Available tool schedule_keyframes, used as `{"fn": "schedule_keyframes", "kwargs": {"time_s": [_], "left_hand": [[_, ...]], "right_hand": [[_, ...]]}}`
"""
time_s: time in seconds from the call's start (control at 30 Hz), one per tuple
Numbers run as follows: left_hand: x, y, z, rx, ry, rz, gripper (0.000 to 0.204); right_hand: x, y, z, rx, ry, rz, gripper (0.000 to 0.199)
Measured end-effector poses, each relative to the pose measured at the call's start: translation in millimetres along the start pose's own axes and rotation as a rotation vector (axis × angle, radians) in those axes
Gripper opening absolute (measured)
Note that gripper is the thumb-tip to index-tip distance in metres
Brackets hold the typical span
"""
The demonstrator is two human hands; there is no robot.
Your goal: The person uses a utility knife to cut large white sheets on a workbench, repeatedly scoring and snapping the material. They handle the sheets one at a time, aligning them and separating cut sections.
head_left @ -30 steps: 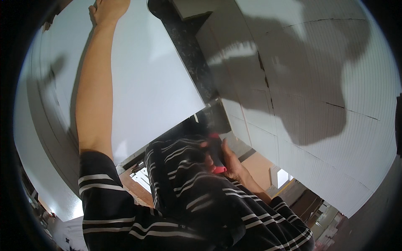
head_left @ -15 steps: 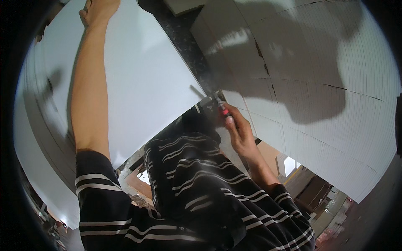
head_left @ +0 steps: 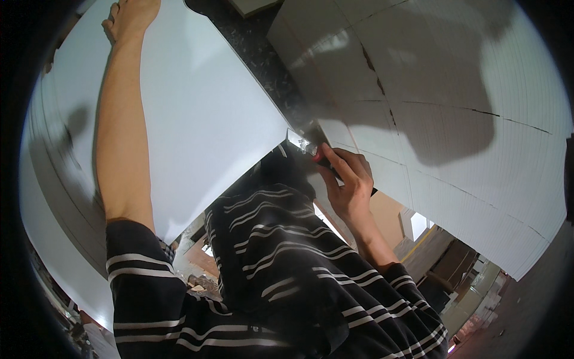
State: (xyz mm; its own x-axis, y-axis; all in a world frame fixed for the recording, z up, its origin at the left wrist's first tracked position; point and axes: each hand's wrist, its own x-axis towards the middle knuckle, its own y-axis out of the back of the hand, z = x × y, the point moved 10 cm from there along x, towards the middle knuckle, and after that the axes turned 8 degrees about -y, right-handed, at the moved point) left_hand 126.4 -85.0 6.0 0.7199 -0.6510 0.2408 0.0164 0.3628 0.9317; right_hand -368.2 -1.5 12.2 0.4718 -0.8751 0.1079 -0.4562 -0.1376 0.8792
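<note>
A large white panel (head_left: 209, 113) with a smooth, shiny face slants across the left half of the view. At its far left part, my left hand (head_left: 133, 18) rests on the panel with some fingers apart; the picture's edge cuts off part of it. My right hand (head_left: 353, 179) is wrapped round the red and black handle of a scraper (head_left: 301, 142). The scraper's broad metal blade meets the panel's right-hand corner, or lies just beside it; I cannot tell whether they touch.
On the right stands a big stack of thin whitish sheets (head_left: 442, 107), with dark gaps between some layers. A dark speckled surface (head_left: 251, 60) shows between panel and stack. More white panels (head_left: 60, 197) curve along the left rim. Brown boards (head_left: 382, 212) lie below right.
The scraper has turned so its broad blade now shows at the panel's corner. My right hand has shifted slightly right and rolled over. My left hand stays on the panel.
</note>
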Motion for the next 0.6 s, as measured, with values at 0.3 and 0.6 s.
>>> {"fn": "schedule_keyframes", "kwargs": {"time_s": [0.3,0.6], "left_hand": [[-2.5,-12.3,0.5,0.126,-0.010,-0.033,0.055],[-15.9,-17.5,19.0,0.092,-0.055,-0.015,0.056]], "right_hand": [[6.0,2.7,-5.1,-0.051,0.025,0.044,0.048],[16.5,1.8,-0.5,-0.092,0.064,0.051,0.046]]}}
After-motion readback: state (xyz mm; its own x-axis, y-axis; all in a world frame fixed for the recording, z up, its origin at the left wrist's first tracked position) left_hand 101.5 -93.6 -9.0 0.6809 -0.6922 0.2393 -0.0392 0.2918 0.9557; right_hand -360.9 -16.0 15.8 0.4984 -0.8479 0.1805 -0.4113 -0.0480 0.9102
